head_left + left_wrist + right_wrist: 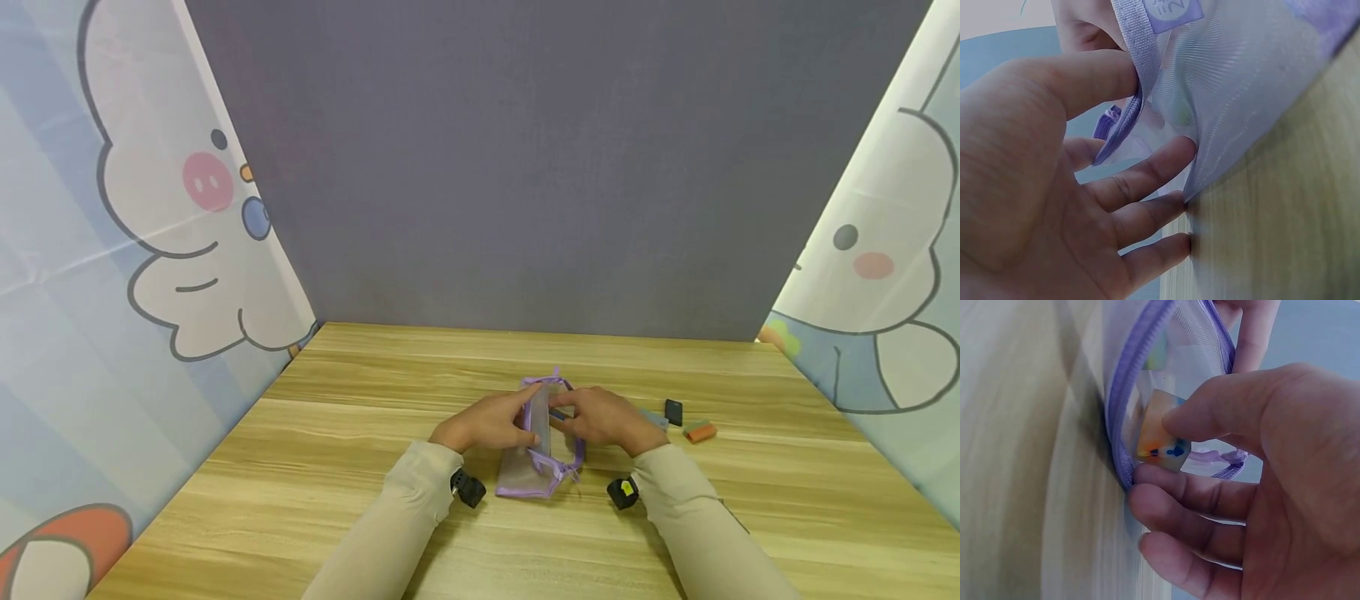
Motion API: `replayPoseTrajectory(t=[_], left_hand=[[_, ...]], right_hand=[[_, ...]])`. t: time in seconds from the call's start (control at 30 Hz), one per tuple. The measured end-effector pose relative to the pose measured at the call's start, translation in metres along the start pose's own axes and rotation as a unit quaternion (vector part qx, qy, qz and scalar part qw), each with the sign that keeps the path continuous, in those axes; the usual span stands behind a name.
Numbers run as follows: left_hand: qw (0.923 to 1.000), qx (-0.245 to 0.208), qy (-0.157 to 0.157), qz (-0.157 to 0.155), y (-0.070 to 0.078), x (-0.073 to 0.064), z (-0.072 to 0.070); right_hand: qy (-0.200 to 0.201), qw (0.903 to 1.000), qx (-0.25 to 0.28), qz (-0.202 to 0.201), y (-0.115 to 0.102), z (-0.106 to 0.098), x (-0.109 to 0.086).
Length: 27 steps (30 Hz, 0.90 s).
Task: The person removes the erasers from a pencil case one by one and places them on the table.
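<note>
A see-through mesh pouch with purple zip edging lies on the wooden table, its mouth spread open between both hands. My left hand holds the pouch's near-side rim, the thumb pressed on the purple band in the left wrist view. At the mouth, my right hand pinches a small flat piece printed with a rocket between thumb and fingers. Some fingertips of that hand touch the zip edge. Through the mesh a yellow-green thing shows; its kind is unclear.
Right of the pouch lie a small black object, an orange-and-green block and a blue-grey item partly behind the right hand. A thin dark object shows beside the right sleeve. A grey panel stands behind the table.
</note>
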<state>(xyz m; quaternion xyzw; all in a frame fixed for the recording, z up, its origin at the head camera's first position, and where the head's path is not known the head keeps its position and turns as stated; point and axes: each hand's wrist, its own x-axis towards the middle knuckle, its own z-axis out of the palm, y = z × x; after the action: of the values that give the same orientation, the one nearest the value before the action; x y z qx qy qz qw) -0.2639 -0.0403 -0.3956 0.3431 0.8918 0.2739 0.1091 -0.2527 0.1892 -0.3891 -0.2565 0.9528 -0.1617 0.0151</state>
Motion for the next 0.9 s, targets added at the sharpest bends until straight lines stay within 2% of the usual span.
replayPoseTrajectory(t=[0.3,0.67,0.9], left_hand=[[0.9997,-0.013,-0.003,0.022,-0.001,-0.001,-0.001],[0.9997,-0.001,-0.005,0.023,-0.002,0.002,0.0],[0.9996,-0.016,-0.004,0.024,-0.002,-0.001,0.001]], right_hand=[[0.007,0.9995,0.026,0.015,0.0,0.001,0.001],[0.027,0.9976,0.058,0.026,0.003,0.002,-0.006],[0.049,0.996,0.073,0.017,0.004,0.004,-0.012]])
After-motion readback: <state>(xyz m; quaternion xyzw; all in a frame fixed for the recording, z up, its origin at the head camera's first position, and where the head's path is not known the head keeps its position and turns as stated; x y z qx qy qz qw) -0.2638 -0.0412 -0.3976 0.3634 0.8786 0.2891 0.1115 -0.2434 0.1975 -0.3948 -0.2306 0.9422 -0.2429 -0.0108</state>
